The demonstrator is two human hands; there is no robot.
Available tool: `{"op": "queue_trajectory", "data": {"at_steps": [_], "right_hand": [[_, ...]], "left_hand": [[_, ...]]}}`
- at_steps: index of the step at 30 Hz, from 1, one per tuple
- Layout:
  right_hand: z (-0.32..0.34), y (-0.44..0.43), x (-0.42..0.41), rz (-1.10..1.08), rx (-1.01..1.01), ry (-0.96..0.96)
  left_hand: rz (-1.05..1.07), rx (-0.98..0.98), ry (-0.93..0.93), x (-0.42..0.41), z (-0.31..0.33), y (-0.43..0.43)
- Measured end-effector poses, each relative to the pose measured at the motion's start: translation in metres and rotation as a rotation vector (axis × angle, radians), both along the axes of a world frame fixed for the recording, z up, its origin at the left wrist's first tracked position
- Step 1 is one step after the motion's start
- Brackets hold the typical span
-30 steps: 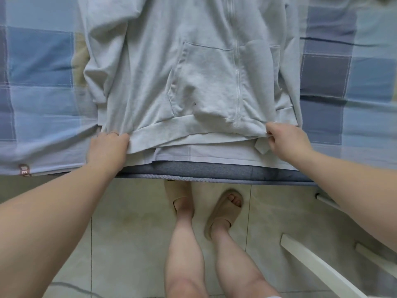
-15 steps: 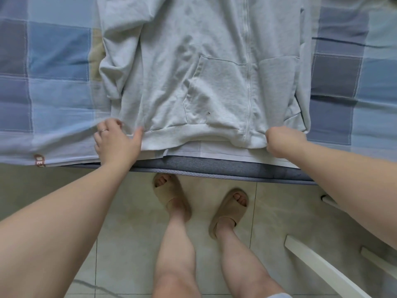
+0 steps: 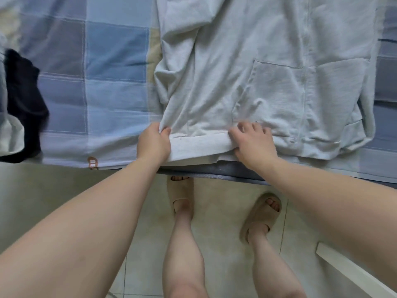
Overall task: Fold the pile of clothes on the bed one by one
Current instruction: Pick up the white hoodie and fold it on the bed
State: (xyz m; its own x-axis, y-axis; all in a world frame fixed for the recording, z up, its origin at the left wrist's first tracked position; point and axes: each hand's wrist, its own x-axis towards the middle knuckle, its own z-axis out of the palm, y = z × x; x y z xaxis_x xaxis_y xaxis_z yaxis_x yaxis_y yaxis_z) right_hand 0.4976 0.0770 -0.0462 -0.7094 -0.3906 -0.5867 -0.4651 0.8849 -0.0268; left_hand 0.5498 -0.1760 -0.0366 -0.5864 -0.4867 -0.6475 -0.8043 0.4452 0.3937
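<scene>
**Both grips gather at the hoodie's left hem**

At the far left a dark garment (image 3: 23,100) lies on the checked bedsheet (image 3: 96,61); we judge it is part of the pile waiting its turn. Next comes the left grip (image 3: 153,143), a bare hand whose thumb and curled fingers pinch the near left corner of the grey zip hoodie (image 3: 247,72), bunching the cloth. Half a second ago that hand lay flatter beside the hem. The hoodie lies front up on the bed, its hem at the near edge. The right grip (image 3: 253,143) has left the right hem corner and come to the middle of the hem, by the lower corner of a pocket (image 3: 272,91). Its fingers are spread and bent on the cloth, but they are blurred and we cannot tell whether they have caught it. We judge the left side is about to be folded across, so folding this garment has barely begun.
</scene>
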Motion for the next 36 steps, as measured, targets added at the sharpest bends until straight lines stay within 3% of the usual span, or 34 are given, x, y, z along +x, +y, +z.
{"op": "queue_trajectory", "data": {"at_steps": [6, 10, 13, 16, 20, 24, 27, 30, 32, 36], "right_hand": [[0.009, -0.010, -0.011, 0.032, -0.208, 0.046], [0.029, -0.001, -0.004, 0.076, -0.106, -0.230], [0.042, 0.015, 0.000, -0.096, -0.184, -0.241], [0.048, 0.047, 0.001, -0.326, -0.250, 0.003], [0.044, 0.117, -0.020, -0.620, -0.086, 0.134], [0.034, 0.191, -0.045, -0.791, 0.007, 0.026], [0.022, 0.231, -0.062, -0.863, -0.150, -0.085], [0.011, 0.255, -0.083, -1.081, -0.372, -0.124], [0.005, 0.265, -0.095, -1.175, -0.414, -0.092], [0.003, 0.283, -0.109, -1.146, -0.427, -0.202]], "left_hand": [[0.039, 0.034, -0.055, -0.002, 0.011, -0.009], [-0.066, -0.124, 0.026, 0.011, 0.027, -0.010], [-0.333, -0.197, 0.147, 0.012, 0.041, 0.002], [-0.522, -0.152, 0.242, 0.000, 0.047, 0.037], [-0.726, -0.050, 0.232, -0.023, 0.041, 0.111], [-0.867, 0.030, 0.220, -0.044, 0.026, 0.200], [-0.944, 0.021, 0.189, -0.059, 0.016, 0.260], [-1.011, -0.070, 0.208, -0.077, 0.007, 0.303], [-1.027, -0.138, 0.169, -0.087, 0.000, 0.321], [-1.078, -0.335, 0.063, -0.094, -0.009, 0.336]]}}
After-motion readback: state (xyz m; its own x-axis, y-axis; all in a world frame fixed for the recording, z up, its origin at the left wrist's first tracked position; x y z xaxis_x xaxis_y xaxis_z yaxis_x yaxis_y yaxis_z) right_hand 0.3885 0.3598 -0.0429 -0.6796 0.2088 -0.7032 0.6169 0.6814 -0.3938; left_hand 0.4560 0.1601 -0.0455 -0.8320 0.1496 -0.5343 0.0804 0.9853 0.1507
